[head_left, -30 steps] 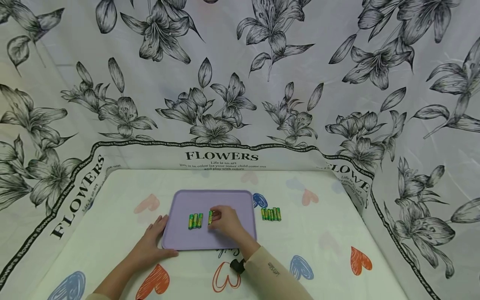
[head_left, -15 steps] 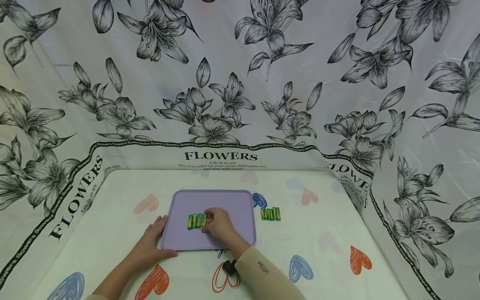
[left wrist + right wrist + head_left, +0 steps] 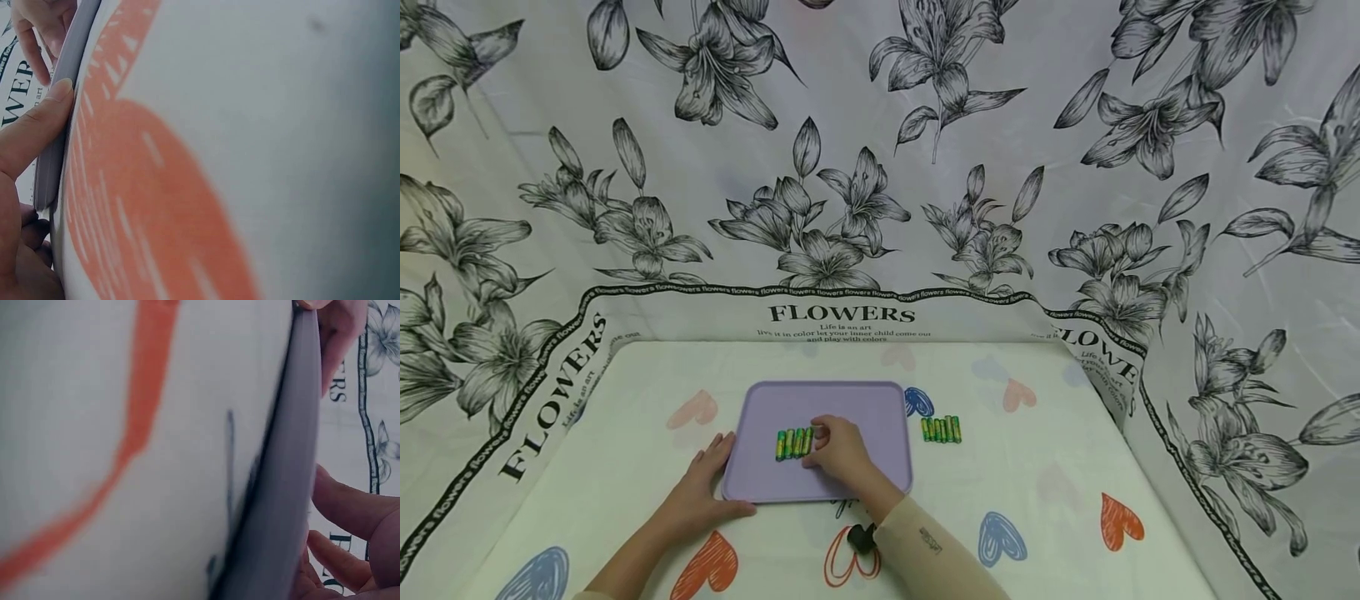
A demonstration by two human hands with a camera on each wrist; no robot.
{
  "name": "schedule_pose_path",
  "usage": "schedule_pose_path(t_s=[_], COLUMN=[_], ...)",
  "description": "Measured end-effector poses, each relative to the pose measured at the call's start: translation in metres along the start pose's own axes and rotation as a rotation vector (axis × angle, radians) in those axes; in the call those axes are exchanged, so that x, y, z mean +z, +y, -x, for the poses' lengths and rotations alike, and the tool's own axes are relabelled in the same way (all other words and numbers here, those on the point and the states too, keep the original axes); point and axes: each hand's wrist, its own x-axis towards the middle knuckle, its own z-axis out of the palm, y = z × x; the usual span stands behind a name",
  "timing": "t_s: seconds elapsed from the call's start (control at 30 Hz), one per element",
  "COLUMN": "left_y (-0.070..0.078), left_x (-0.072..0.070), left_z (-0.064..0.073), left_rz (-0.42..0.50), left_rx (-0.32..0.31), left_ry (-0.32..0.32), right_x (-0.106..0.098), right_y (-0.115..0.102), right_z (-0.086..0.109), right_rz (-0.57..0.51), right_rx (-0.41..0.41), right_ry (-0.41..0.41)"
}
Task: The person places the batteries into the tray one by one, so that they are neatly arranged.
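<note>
On the lilac tray (image 3: 865, 404) several green-and-yellow batteries (image 3: 788, 444) lie side by side in a short row. My right hand (image 3: 842, 450) pinches the rightmost battery (image 3: 808, 442) of that row, thumb near its lower end and fingers near its upper end. In the right wrist view the tray's side wall hides that battery, while the right thumb (image 3: 353, 503) shows above the rim. My left hand (image 3: 696, 487) rests around the tray's near left corner, fingers along the left side. Its straight thumb (image 3: 37, 125) touches the front wall in the left wrist view.
Another row of batteries (image 3: 941, 429) lies on the heart-print tablecloth (image 3: 1045, 467), right of the tray. A small black object (image 3: 861, 539) sits by the right sleeve. Behind the table hangs a flower-print curtain (image 3: 842, 200).
My right hand has moved left across the tray, bringing its battery beside the other batteries in the row. During the last half second it stays almost still. The left hand keeps its place.
</note>
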Motion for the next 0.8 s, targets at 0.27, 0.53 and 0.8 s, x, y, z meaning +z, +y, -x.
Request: schedule_pose_path(t_s=[0.27,0.53,0.8], left_y=[0.0,-0.001,-0.001], left_x=[0.0,0.0,0.003], left_z=[0.001,0.002,0.001], left_rz=[0.006,0.011,0.029], left_rx=[0.02,0.009,0.015], left_ry=[0.012,0.01,0.018], right_x=[-0.028,-0.066,-0.105], right_y=[-0.002,0.009,0.032], right_z=[0.006,0.018,0.032], right_rz=[-0.147,-0.118,-0.129], right_rx=[0.013,-0.001,0.005], right_ry=[0.078,0.127,0.168])
